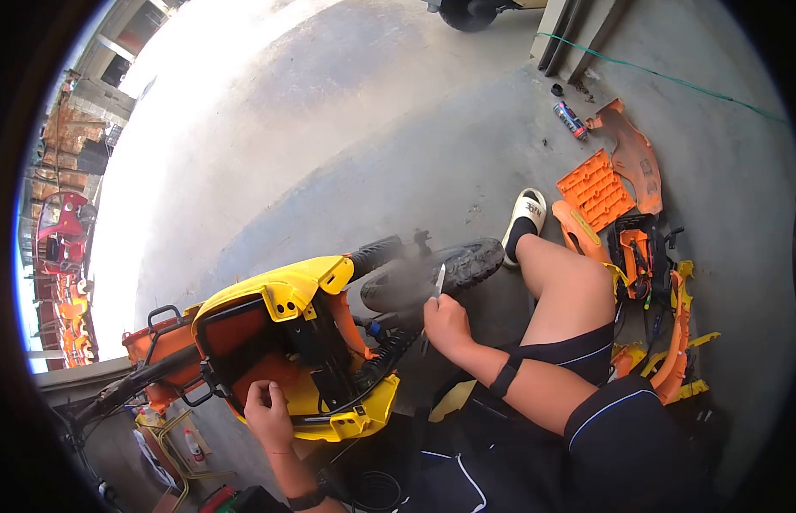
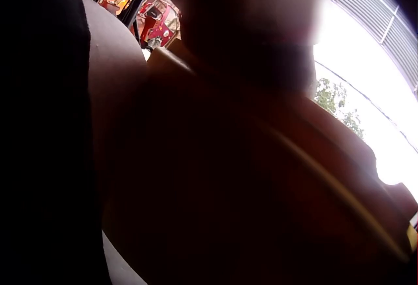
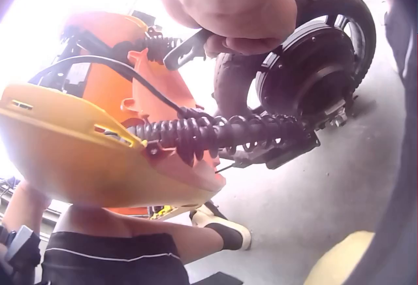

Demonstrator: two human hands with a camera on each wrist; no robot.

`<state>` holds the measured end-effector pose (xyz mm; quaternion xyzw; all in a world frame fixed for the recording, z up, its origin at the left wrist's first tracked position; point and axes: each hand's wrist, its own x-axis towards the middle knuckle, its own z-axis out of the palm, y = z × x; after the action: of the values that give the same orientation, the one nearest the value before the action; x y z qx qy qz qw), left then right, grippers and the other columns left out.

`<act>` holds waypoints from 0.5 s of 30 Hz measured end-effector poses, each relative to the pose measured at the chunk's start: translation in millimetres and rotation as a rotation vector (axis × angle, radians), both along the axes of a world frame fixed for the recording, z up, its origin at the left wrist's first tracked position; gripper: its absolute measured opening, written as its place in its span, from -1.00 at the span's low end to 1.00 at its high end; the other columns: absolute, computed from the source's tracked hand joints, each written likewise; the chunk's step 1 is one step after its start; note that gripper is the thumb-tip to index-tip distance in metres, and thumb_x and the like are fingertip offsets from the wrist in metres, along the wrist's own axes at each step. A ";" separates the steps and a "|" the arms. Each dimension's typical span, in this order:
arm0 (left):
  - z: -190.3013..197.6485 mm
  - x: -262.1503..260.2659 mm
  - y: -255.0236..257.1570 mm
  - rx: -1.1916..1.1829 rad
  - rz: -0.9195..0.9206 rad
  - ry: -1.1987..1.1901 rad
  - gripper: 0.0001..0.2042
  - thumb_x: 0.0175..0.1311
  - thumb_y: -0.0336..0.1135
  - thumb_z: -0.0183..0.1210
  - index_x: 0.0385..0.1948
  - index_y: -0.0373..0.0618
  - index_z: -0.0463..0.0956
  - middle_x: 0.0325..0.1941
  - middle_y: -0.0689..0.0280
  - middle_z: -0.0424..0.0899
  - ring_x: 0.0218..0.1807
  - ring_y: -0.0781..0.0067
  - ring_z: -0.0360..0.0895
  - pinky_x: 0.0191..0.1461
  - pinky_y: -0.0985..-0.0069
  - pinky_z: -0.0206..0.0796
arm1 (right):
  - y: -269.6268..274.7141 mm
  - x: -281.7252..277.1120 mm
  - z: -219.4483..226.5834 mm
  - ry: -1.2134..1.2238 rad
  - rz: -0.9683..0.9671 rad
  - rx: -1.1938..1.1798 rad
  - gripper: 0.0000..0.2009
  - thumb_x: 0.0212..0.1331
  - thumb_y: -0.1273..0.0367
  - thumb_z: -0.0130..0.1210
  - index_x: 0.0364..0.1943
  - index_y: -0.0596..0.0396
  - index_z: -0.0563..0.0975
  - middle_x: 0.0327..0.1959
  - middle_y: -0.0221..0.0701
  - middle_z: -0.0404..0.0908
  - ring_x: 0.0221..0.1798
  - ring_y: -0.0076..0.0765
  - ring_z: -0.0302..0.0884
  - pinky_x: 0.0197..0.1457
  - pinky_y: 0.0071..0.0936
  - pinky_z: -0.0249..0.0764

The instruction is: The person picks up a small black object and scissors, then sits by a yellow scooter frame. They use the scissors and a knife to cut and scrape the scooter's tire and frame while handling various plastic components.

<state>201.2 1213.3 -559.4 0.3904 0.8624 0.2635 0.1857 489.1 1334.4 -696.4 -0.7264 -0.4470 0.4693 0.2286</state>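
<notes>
We see a scooter point(image 1: 304, 342) lying on its side on the concrete floor point(image 1: 347, 128), its yellow body shell point(image 1: 287, 286) up and the orange inner frame point(image 1: 244, 333) exposed. Our right hand point(image 1: 447, 325) sits just beside the rear wheel point(image 1: 432, 269), fingers curled round a wrench point(image 1: 438, 280) whose bright end sticks up in front of the tyre. From the right wrist the same hand point(image 3: 228, 4) grips the dark wrench point(image 3: 189, 48) above the coiled shock spring point(image 3: 215, 133), with the wheel hub point(image 3: 307, 76) close behind it.

Our left hand point(image 1: 268, 415) rests on the orange frame near the lower yellow panel point(image 1: 364, 410); its fingers bend over the edge, holding the frame. The left wrist view is dark and blurred, filled by an orange-brown surface point(image 2: 248, 187), so it adds nothing on the fingers.

Our right leg stretches out beside the wheel, a white sandal point(image 1: 524, 214) over a black sock. To the right of the leg lie loose orange panels point(image 1: 596, 188) and yellow trim pieces point(image 1: 680, 342), well apart from the scooter. A spray can point(image 1: 570, 120) lies farther off by the wall. A green cord point(image 1: 663, 77) runs across the floor there. A red vehicle point(image 1: 60, 231) stands far to the left.
</notes>
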 end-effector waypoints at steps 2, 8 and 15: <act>-0.2 2.7 -0.2 0.004 0.001 -0.016 -0.83 0.39 -0.37 0.14 -0.38 -0.28 0.52 -0.60 0.36 0.54 -0.53 0.64 0.44 -0.39 0.57 0.29 | -9.8 2.1 -14.0 -0.096 0.059 0.086 -0.61 0.33 0.20 -0.06 -0.44 0.31 0.52 -0.50 0.02 0.61 -0.36 0.23 0.63 -0.22 -0.03 0.49; 0.6 -1.1 0.2 0.033 -0.031 0.034 -0.83 0.39 -0.36 0.13 -0.39 -0.26 0.53 -0.60 0.36 0.55 -0.55 0.64 0.42 -0.41 0.57 0.28 | 14.2 8.2 -16.3 0.047 0.032 -0.099 -0.61 0.31 0.19 -0.12 -0.38 0.28 0.55 -0.39 0.08 0.64 -0.18 0.27 0.64 -0.03 0.05 0.48; -0.5 3.2 -3.8 0.035 -0.008 0.025 -0.83 0.38 -0.35 0.13 -0.39 -0.26 0.53 -0.61 0.35 0.54 -0.55 0.63 0.43 -0.41 0.56 0.27 | 17.0 15.2 -32.6 0.130 0.024 -0.076 -0.63 0.30 0.20 -0.06 -0.43 0.27 0.55 -0.44 0.05 0.64 -0.29 0.19 0.66 -0.14 -0.04 0.50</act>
<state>204.3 1209.5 -559.9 0.4004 0.8582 0.2731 0.1692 504.3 1351.4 -729.0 -0.6972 -0.4218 0.5347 0.2239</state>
